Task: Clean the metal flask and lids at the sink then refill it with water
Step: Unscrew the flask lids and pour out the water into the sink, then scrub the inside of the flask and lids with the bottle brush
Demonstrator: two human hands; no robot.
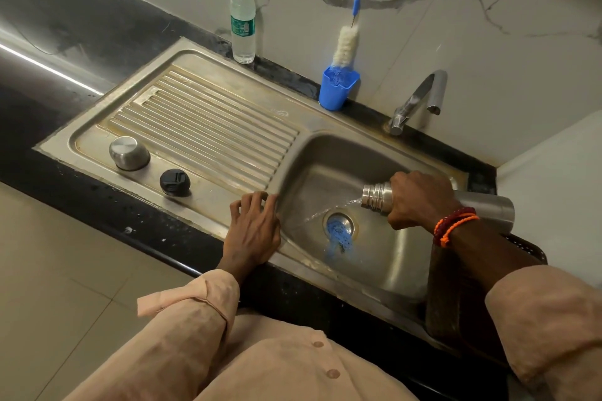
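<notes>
My right hand (420, 200) grips the metal flask (378, 198) near its threaded neck and holds it on its side over the sink basin (325, 172). Water pours from the flask's mouth toward the drain (339, 226). My left hand (254, 226) rests with spread fingers on the sink's front rim, holding nothing. On the drainboard at the left sit the metal cup lid (129, 153), upside down, and the black inner lid (175, 182).
A blue cup (337, 91) holding a bottle brush (346, 45) with a blue handle stands behind the sink. A clear plastic water bottle (242, 22) stands on the counter by the wall. The tap (420, 101) is off. A dark basket (527, 244) sits at right.
</notes>
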